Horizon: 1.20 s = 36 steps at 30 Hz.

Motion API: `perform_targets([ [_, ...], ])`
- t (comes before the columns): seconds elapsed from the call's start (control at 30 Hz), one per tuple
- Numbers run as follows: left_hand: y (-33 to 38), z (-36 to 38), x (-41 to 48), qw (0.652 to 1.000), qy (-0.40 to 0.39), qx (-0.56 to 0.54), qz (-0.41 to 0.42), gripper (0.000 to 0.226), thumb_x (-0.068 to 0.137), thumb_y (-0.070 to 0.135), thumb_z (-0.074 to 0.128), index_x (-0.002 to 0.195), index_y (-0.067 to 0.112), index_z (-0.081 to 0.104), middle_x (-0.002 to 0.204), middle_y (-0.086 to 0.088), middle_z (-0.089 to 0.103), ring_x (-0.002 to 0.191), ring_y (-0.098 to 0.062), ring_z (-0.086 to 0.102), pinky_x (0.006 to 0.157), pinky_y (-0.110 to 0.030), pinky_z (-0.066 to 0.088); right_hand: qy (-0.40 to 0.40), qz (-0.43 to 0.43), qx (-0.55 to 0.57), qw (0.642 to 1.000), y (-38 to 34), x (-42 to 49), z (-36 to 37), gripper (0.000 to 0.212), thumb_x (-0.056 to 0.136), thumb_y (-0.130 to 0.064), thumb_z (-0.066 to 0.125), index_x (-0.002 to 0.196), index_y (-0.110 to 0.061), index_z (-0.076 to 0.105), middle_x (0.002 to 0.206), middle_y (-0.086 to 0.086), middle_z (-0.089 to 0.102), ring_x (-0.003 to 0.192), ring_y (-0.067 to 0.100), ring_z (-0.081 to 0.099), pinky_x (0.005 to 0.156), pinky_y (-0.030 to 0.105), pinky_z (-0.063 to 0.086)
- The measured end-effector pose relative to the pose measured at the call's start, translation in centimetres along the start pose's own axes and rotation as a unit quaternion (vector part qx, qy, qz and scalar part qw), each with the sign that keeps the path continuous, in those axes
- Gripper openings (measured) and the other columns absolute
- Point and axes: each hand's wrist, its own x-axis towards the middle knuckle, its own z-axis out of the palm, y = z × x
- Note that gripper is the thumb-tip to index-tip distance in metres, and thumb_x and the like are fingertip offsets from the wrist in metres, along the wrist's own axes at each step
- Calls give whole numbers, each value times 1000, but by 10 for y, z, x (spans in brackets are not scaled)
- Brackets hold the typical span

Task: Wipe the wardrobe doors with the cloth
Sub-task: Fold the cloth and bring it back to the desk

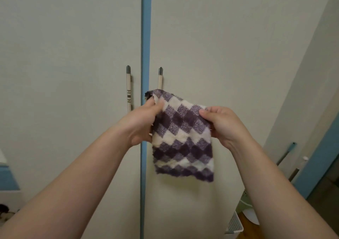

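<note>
Cloth: checked cloth [183, 137] hung mid-frame before the wardrobe doors [220, 36], apparently being spread for wiping.
Grip: left hand [145, 121] and right hand [222, 123] pinched its top corners.

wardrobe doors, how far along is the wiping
Done: nothing that shows. In hand: the left hand and right hand hold the checked cloth up by its top corners, in front of the doors. Left: wiping the left door and right door.

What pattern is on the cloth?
Purple and white checks on the cloth, seen in the head view.
</note>
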Motion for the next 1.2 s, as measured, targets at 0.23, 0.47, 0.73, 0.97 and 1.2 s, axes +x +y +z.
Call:
perform_targets([
  [0.23, -11, -19, -14, 994, 31, 106, 14, 63, 74, -20, 58, 126, 12, 41, 107, -18, 64, 97, -34, 63, 82, -50, 54, -130, 7, 17, 991, -10, 0, -9, 50, 75, 2, 70, 117, -14, 48, 82, 2, 66, 66, 11, 63, 58, 26, 50],
  [0.47, -4, -49, -26, 970, 156, 184, 26, 84, 70, -1, 75, 138, 16, 30, 92, -11, 57, 78, -25, 61, 71, -38, 54, -186, -104, -270, 939, 4, 6, 18, 50, 67, 24, 64, 88, -21, 62, 89, 1, 68, 80, 14, 63, 71, 23, 52],
  [0.73, -2, -80, -46, 964, 156, 210, 56, 32, 69, -5, 73, 93, 15, 65, 81, -4, 65, 61, -11, 57, 49, -10, 41, -118, -243, -355, 895, -14, 23, 53, 19, 78, -5, 69, 77, -24, 69, 75, 3, 68, 73, 16, 60, 69, 27, 44],
  [0.97, -10, -125, -64, 913, 272, 284, 105, 17, 72, 9, 75, 68, 23, 66, 66, 3, 64, 64, -15, 58, 63, -26, 46, -212, -219, -223, 926, -19, 28, 102, 12, 87, -10, 62, 75, -8, 63, 71, 11, 58, 66, 18, 53, 64, 29, 42],
  [1.2, -21, -218, -93, 960, 204, 170, 91, 18, 70, 8, 76, 68, 12, 58, 62, -4, 56, 58, -15, 51, 70, -29, 40, -239, -139, 40, 960, -4, 19, 206, 24, 97, -16, 45, 73, -13, 41, 52, -9, 41, 46, 7, 37, 50, 25, 33],
])
